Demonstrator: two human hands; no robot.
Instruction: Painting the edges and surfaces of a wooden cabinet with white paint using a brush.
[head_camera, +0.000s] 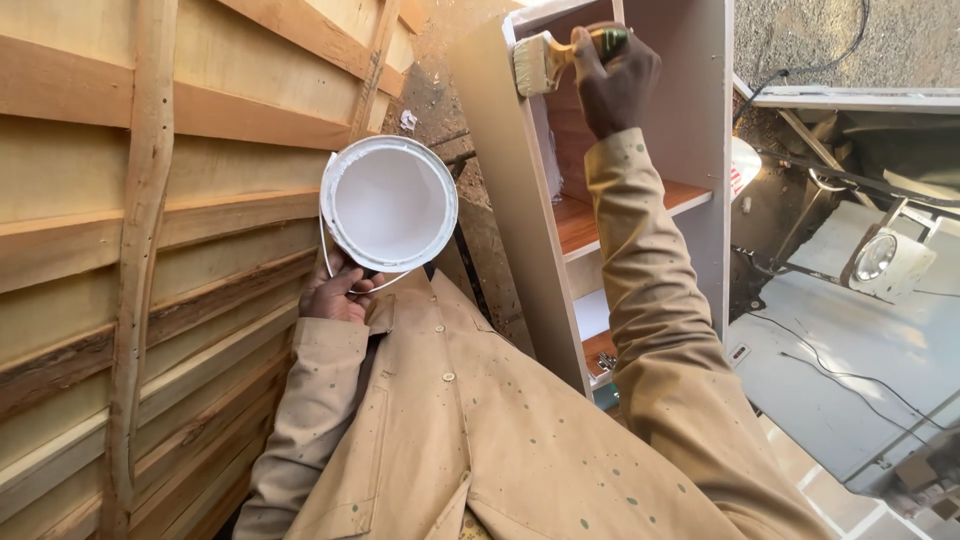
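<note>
Tan paint-flecked coat (480, 440) in the foreground; left hand (335, 292), fingers curled around the base of a white paint bucket (389, 204) holding white paint, held close to the chest. Right hand (615, 85), arm extended, fingers wrapped on a paintbrush (560, 55) whose long axis lies sideways, bristles pointing left against the top front edge of the white cabinet (520, 200), up and right of the bucket.

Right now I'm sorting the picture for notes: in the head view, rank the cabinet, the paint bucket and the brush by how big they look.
1. cabinet, by far the largest.
2. white paint bucket, though it is held nearer the camera.
3. paintbrush, smallest, partly hidden in the right hand.
</note>
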